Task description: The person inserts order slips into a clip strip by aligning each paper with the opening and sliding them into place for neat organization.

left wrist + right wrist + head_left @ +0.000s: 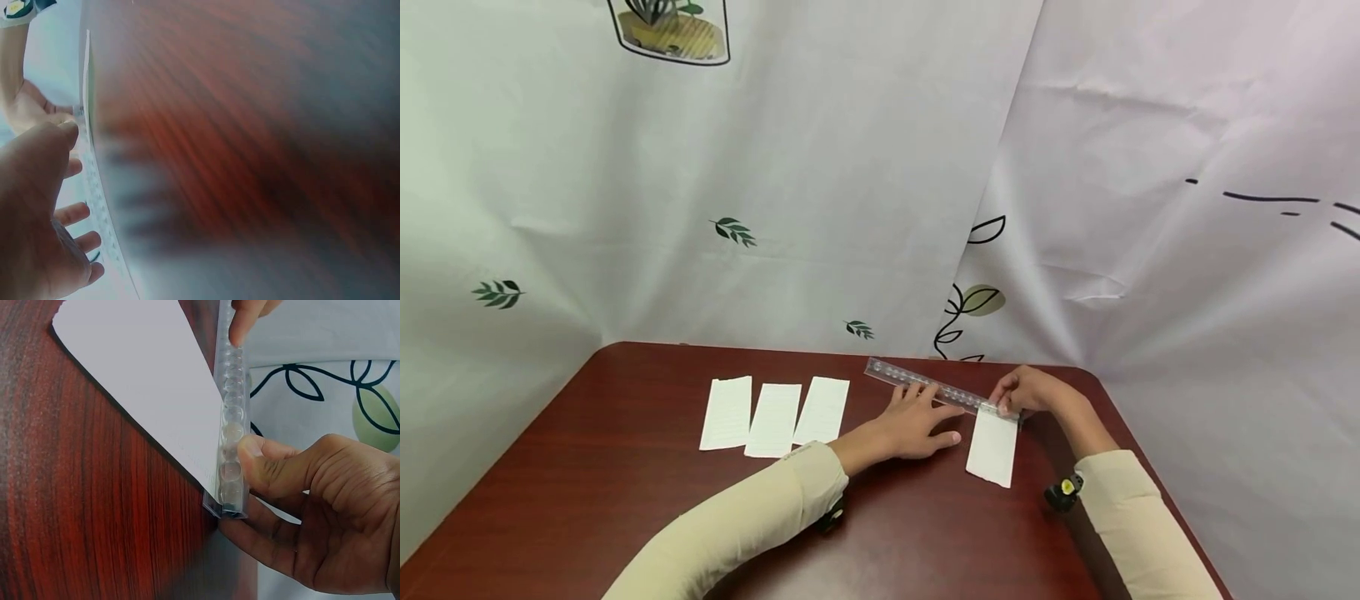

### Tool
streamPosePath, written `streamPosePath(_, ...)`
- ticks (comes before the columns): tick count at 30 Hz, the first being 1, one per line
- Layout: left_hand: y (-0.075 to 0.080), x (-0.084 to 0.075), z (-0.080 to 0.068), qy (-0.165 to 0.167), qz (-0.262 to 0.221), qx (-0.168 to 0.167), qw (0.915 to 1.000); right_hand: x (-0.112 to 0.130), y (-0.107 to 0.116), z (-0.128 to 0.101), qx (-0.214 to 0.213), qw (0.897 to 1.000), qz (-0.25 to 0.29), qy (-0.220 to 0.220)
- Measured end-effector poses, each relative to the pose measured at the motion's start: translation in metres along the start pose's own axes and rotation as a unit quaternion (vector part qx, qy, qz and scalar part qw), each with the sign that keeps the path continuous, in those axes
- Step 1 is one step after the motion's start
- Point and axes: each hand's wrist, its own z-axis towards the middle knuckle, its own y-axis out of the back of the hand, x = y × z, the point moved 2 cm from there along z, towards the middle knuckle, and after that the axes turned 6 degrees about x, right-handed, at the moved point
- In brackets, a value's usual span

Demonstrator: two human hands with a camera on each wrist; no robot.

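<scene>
Right hand (312,519) pinched the clear plastic ruler's (942,388) near end over the white paper strip's (992,448) top edge; left hand (917,421) pressed flat, fingers extended, on the ruler atop the dark red wooden table (587,492).

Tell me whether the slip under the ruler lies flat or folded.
Flat. The slip lies spread on the table, no crease visible, its far edge under the ruler, which both hands hold down.

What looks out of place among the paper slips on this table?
One slip lies apart from the row of three slips, its far end under a clear ruler set askew. The left hand presses the ruler; the right hand pinches its end.
</scene>
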Motion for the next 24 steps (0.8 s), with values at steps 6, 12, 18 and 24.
streamPosePath(6,0.006,0.014,-0.007,0.011,-0.019,-0.027,0.9994,-0.002,0.000,-0.003,-0.011,1.000,-0.006,0.000)
streamPosePath(12,0.012,0.027,-0.021,0.024,-0.025,-0.036,0.9988,0.000,-0.002,-0.001,-0.006,1.000,-0.012,0.008)
streamPosePath(18,0.016,0.041,-0.028,0.028,-0.029,-0.038,0.9985,0.001,-0.001,-0.002,-0.005,1.000,-0.005,0.005)
streamPosePath(24,0.017,0.052,-0.036,0.036,-0.022,-0.057,0.9975,-0.001,-0.001,-0.002,-0.002,1.000,0.002,0.005)
